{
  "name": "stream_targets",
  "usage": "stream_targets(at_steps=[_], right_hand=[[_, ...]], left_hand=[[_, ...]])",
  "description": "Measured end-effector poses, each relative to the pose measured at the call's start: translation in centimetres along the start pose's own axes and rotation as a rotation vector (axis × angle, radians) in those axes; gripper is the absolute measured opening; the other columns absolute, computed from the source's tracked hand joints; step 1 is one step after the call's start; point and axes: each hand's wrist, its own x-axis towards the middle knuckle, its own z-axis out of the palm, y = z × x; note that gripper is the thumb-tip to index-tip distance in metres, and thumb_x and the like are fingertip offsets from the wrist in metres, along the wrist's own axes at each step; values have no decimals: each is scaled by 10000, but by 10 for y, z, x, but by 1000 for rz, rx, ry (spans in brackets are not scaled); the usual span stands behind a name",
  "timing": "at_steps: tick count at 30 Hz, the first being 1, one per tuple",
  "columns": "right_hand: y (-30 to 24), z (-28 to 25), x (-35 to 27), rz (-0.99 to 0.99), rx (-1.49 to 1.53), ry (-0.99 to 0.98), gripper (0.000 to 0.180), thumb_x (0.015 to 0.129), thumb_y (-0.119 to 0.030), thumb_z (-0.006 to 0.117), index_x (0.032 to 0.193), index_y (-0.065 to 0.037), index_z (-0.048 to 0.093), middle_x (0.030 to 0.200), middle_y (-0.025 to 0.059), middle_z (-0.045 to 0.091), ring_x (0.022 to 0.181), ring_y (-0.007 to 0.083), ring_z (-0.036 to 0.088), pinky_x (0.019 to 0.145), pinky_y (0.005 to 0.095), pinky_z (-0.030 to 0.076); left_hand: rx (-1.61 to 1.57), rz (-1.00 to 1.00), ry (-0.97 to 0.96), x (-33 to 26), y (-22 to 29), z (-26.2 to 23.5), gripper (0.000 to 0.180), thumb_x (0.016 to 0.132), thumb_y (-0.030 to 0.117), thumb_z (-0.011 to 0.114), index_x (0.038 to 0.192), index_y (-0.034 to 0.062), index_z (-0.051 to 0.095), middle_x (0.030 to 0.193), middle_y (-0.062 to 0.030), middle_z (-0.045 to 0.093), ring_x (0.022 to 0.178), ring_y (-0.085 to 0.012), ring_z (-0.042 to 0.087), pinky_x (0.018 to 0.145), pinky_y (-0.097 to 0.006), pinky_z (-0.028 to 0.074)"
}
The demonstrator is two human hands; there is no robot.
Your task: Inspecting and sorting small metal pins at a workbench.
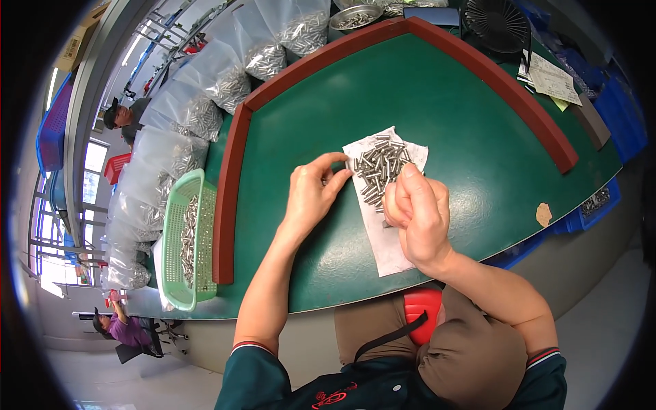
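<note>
Many short silver metal pins (372, 174) lie in a loose heap on a creased white sheet of paper (391, 256) on the green table. At the left edge of the paper rests my left hand (313, 188), its thumb and forefinger curved and apart, close to the pins. Its other fingers are tucked under and partly hidden. Over the right side of the heap is my right hand (420, 215), fingers curled in and thumb pressed against them. What it holds, if anything, is hidden; a small grey piece shows under it.
Dark red raised strips (236, 191) border the green table (328, 109). To the left stands a light green basket (179, 290) of pins; clear bags (229, 89) of metal parts line the far left. A black fan (497, 26) and papers (552, 78) sit far right. Two people are at left.
</note>
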Motion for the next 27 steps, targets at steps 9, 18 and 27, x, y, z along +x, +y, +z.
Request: stream_targets(at_steps=[9,18,27], right_hand=[[0,0,4,-20,-35,33,445,926,-235,330,507,-108,248,430,-8,271,392,72,206,377,239,178],[-2,-4,3,-5,22,87,448,923,-237,318,501,-114,235,416,-6,260,385,78,191,375,248,169],[-2,-5,5,15,66,130,439,917,-239,317,502,-123,234,411,-7,249,382,81,185,372,251,167]], left_hand=[[-125,51,-461,-38,41,-14,238,713,33,631,950,40,614,485,-54,370,436,-121,347,434,-281,318],[-105,21,-345,-46,34,0,100,727,55,659,754,-8,587,492,-7,433,456,-51,346,425,-228,292],[-135,-9,-335,-45,35,1,92,737,47,651,709,-20,594,524,7,494,476,-35,374,433,-212,305]])
